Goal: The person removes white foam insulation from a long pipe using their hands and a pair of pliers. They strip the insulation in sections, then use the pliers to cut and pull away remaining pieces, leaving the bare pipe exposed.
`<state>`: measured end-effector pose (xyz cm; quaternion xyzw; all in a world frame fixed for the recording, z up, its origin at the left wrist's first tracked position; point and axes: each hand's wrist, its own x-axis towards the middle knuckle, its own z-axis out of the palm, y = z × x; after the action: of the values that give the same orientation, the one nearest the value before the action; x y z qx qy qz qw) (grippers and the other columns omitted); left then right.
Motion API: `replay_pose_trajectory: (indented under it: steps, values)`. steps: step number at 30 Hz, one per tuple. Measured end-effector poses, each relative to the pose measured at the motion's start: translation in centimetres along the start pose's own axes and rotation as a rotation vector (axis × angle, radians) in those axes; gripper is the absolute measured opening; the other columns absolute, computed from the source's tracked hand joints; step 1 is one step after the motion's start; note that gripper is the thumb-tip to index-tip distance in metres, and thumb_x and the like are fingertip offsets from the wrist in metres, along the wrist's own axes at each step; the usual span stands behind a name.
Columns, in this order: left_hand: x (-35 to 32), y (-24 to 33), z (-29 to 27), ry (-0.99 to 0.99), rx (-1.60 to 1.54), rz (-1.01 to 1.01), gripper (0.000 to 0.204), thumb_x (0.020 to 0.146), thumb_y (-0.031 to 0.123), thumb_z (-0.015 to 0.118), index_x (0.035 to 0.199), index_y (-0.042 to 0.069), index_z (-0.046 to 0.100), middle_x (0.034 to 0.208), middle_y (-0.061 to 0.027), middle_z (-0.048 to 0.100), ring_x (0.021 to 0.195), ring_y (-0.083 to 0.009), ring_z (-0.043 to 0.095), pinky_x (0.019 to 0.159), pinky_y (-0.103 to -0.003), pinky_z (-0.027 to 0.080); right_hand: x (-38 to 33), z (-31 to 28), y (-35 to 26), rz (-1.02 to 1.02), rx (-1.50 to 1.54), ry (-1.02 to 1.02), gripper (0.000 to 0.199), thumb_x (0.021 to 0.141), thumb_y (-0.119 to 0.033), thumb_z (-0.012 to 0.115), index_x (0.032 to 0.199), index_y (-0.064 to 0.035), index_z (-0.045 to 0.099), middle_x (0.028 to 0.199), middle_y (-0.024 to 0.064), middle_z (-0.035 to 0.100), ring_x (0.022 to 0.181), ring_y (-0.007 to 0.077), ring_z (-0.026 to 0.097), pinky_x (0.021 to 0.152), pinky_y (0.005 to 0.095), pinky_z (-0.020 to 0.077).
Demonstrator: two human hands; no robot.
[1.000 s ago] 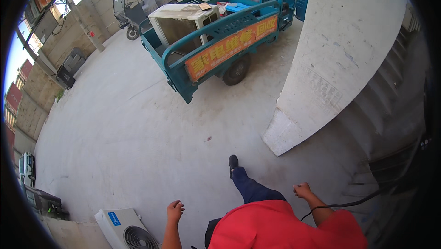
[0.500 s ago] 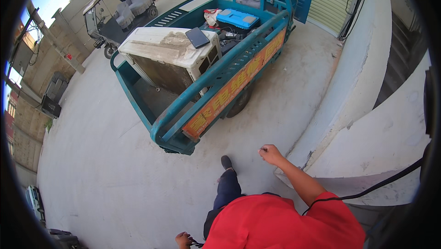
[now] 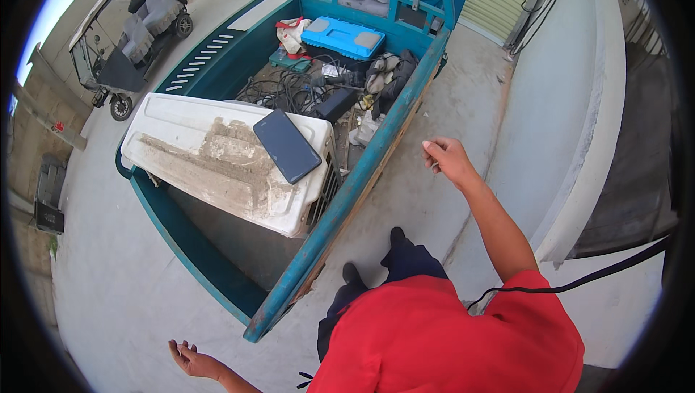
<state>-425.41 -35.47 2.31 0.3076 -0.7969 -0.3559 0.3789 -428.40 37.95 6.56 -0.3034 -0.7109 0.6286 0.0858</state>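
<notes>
Right hand (image 3: 447, 160): raised forward on an outstretched arm, fingers loosely curled inward, nothing gripped; held over the concrete ground (image 3: 463, 96) just beside the teal side rail (image 3: 376, 168) of the cargo tricycle bed.
Left hand (image 3: 190, 358): low and out to the side, palm up, fingers spread, nothing held; well apart from the bed, near its rear corner.
Nearest load: a dirty white air-conditioner outdoor unit (image 3: 217, 168) is seen lying in the rear of the bed, with a dark flat tablet-like panel (image 3: 287, 146) resting on its top face.
Direction from hands: unit lies ahead and to the left of the right hand, across the side rail; ahead and to the right of the left hand.
Long axis: unit runs crosswise in the bed, from the far rail towards the near rail; grille end faces the near rail.
Nearer hand: right, judged by the shorter gap to the grille end.
Further in bed: blue tool case (image 3: 342, 36), tangled black cables (image 3: 279, 89), bundled cloth.
Surroundings: small roofed vehicle (image 3: 130, 45) parked at left; white wall (image 3: 572, 125) at right.
</notes>
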Motion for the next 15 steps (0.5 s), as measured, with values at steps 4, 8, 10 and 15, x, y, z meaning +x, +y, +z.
replay_pose_trajectory:
  steps: [4, 8, 10, 15]
  values:
    - [-2.6, 12.1, 5.2, -0.058, -0.044, 0.134, 0.034, 0.11, 0.022, 0.049, 0.137, 0.009, 0.066, 0.129, -0.0103, 0.07, 0.105, -0.022, 0.068, 0.087, -0.036, 0.055, 10.2, -2.0, -6.5, -0.095, 0.057, 0.037, 0.026, 0.102, -0.029, 0.064, 0.109, -0.0038, 0.069, 0.088, 0.0014, 0.067, 0.073, 0.0104, 0.063, 0.059, 0.0269, 0.0482]
    - [-7.9, 21.7, 9.0, -0.013, -0.183, 0.192, 0.037, 0.1, 0.018, 0.058, 0.122, -0.009, 0.068, 0.101, -0.0219, 0.071, 0.082, -0.0272, 0.068, 0.072, -0.037, 0.058, 22.9, -4.2, -10.8, -0.136, 0.029, 0.062, 0.029, 0.103, -0.018, 0.059, 0.127, -0.0032, 0.065, 0.1, 0.0027, 0.069, 0.08, 0.0114, 0.065, 0.065, 0.0283, 0.0498]
    - [-10.9, 26.4, 10.9, 0.067, -0.138, 0.212, 0.036, 0.1, 0.018, 0.058, 0.121, -0.01, 0.069, 0.097, -0.0212, 0.071, 0.08, -0.0271, 0.067, 0.071, -0.036, 0.057, 30.7, -5.4, -12.2, -0.151, 0.062, 0.041, 0.043, 0.099, -0.006, 0.053, 0.141, -0.0016, 0.057, 0.124, 0.0103, 0.068, 0.095, 0.0148, 0.066, 0.074, 0.031, 0.0515]
    - [-20.5, 39.3, 17.6, 0.121, -0.028, 0.457, 0.033, 0.099, 0.018, 0.062, 0.118, -0.008, 0.068, 0.09, -0.016, 0.07, 0.075, -0.0246, 0.066, 0.066, -0.035, 0.056, 52.1, -7.0, -11.7, 0.101, 0.336, -0.048, 0.06, 0.101, -0.014, 0.051, 0.157, -0.0014, 0.032, 0.15, 0.0183, 0.053, 0.115, 0.0256, 0.063, 0.082, 0.037, 0.0534]
